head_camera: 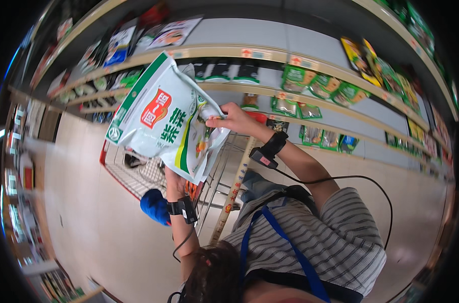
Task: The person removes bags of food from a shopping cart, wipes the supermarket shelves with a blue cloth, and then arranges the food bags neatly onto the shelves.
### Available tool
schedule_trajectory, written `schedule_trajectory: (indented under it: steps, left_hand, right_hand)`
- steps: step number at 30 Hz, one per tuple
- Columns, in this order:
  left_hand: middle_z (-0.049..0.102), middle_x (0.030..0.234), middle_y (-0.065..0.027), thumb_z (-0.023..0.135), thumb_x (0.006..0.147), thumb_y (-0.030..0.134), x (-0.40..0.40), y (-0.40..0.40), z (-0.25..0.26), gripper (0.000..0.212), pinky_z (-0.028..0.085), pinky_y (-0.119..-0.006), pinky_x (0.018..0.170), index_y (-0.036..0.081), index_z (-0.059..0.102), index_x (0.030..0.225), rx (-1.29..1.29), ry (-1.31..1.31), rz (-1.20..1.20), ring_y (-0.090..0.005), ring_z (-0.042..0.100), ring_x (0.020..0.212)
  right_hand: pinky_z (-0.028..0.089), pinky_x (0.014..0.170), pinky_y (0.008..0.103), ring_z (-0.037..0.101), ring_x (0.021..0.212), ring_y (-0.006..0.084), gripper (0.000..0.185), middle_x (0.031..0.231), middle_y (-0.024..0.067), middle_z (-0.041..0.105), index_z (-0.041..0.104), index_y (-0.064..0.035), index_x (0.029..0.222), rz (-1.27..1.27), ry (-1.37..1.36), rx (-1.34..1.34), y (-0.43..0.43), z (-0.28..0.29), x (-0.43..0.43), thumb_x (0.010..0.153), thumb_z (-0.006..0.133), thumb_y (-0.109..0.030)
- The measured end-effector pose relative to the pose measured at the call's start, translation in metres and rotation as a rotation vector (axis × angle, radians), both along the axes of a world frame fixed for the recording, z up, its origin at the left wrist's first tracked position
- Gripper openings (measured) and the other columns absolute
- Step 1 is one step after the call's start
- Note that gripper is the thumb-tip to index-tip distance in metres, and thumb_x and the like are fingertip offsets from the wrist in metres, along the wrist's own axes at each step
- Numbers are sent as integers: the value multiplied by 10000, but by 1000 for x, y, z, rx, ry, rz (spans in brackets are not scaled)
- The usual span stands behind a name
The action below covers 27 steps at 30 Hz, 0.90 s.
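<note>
A large white and green plastic food packet [168, 121] bearing writing is held up over a wire shopping cart [127, 176]. The fingers and thumb of my right hand [229, 117] grip its right edge. Below the packet is my left hand [175, 180], partly hidden behind it; whether the fingers close on the packet cannot be told. Both wrists wear black straps with small devices, and a cable runs from each. Something black lies in the cart, and something orange and black shows by my left hand.
Shelves [252, 53] with green-edged food packets [297, 78] run across the top and right. The cart's handle bar [235, 189] is close to my body. A blue object [154, 206] is at the cart's side. More stocked shelves [15, 178] stand at the far left.
</note>
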<state>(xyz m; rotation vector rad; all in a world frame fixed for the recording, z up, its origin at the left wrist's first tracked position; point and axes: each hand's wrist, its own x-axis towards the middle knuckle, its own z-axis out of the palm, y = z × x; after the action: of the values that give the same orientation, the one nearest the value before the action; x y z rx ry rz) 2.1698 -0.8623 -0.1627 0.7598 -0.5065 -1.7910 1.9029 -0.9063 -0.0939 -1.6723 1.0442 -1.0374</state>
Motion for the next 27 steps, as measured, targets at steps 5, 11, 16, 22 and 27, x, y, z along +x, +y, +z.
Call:
schedule_trajectory:
  steps: [5,11,16,22,27]
  left_hand:
    - [520,1263,-123,464,945,250,-72,-14,32,438,475,-402,928,48,388,1326,-50,-198,-66,-268,551,1106]
    - [461,1323,-139,377,979,326,-145,-36,59,471,448,-413,963,54,336,1362,-158,36,-274,-281,523,1145]
    - [453,1328,-146,357,983,332,-203,-49,71,474,444,-419,967,53,327,1365,-250,7,-301,-285,519,1150]
    - [454,1316,-167,347,987,286,-266,-62,76,441,462,-413,946,44,312,1353,-276,-31,-145,-291,525,1143]
    - [518,1223,-126,573,879,111,-316,-67,79,477,487,-336,870,37,346,1292,-361,-206,43,-228,563,1063]
  right_hand:
    - [429,519,323,552,535,193,443,618,134,607,674,15,828,-252,62,-45,35,15,-56,777,709,-424]
    - [493,599,349,642,644,238,515,765,129,652,592,-64,1155,-390,164,8,54,31,-113,823,638,-456]
    - [509,661,353,651,743,298,690,934,163,648,350,-153,1391,-505,133,-270,62,50,-153,822,635,-421]
    - [473,592,343,622,655,276,370,775,114,650,631,-98,1082,-635,153,-195,59,64,-216,830,637,-369]
    - [451,587,277,573,597,174,280,708,93,633,659,-33,960,-565,-8,-76,52,49,-270,844,652,-288]
